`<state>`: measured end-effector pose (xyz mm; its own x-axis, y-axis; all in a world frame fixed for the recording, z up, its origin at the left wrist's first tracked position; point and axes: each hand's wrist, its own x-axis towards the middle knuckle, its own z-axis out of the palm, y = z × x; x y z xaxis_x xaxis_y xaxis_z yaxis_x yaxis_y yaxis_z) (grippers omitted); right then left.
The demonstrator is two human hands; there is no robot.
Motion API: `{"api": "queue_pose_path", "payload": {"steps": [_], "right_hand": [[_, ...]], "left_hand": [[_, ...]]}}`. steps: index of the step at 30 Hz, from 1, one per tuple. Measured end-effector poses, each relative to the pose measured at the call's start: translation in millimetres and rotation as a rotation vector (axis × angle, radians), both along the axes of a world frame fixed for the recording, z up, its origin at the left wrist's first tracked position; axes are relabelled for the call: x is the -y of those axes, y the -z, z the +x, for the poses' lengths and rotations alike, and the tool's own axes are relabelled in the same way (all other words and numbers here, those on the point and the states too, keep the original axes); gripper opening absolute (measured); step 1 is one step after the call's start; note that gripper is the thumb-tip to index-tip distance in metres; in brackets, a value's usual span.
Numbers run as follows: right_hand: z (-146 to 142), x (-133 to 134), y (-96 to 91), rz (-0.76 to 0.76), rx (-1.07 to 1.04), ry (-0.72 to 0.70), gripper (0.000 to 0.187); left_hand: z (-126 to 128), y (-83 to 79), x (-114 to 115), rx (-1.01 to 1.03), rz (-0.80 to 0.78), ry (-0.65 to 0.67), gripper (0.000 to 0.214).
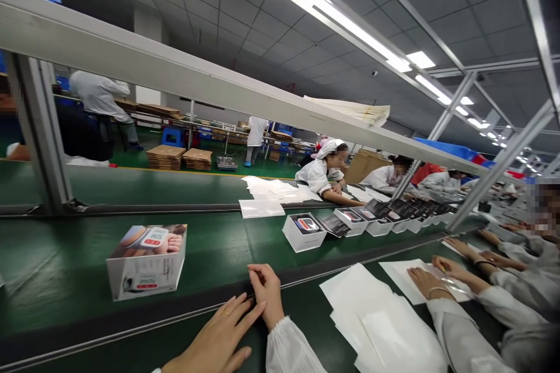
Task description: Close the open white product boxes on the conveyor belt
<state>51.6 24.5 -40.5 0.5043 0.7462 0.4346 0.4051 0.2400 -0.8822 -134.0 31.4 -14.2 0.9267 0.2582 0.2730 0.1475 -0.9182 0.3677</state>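
Note:
My left hand (219, 332) lies flat on the green bench in front of the belt, fingers stretched out and holding nothing. A ring shows on one finger. My right hand (266, 294), in a white sleeve, rests at the dark rail (131, 317) along the belt's near edge. Its fingers are bent and pressed together, and nothing shows in them. A closed white box (146, 262) printed with a wrist monitor stands on the green conveyor belt (52, 268), left of my hands. Farther right on the belt is an open white box (304, 232) with a device inside.
A stack of white sheets (380, 320) lies right of my hands. Beside it a co-worker's hands (426, 282) rest on another sheet. A row of open boxes (394, 218) runs down the belt. Workers in white sit opposite. A slanted metal beam (175, 73) crosses overhead.

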Motion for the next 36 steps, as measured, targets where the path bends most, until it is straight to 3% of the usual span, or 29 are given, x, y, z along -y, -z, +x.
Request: {"api": "queue_pose_path", "payload": {"steps": [8,18,28,36], "right_hand": [[-1.4,-0.6,-1.8,-0.009,0.006,0.018,0.018],[1.2,1.7,-2.5,-0.003,-0.003,0.014,0.018],[0.6,-0.4,-3.1,0.002,-0.013,0.027,0.018],[-2.2,1.6,-5.2,0.013,-0.015,0.031,0.019]], "left_hand": [[-0.1,1.4,-4.7,0.036,0.042,0.014,0.075],[2.8,-5.1,-0.3,-0.015,0.025,0.015,0.085],[2.9,0.4,-3.3,0.048,0.049,0.011,0.078],[0.7,-4.7,-1.8,0.038,0.046,0.013,0.079]]}}
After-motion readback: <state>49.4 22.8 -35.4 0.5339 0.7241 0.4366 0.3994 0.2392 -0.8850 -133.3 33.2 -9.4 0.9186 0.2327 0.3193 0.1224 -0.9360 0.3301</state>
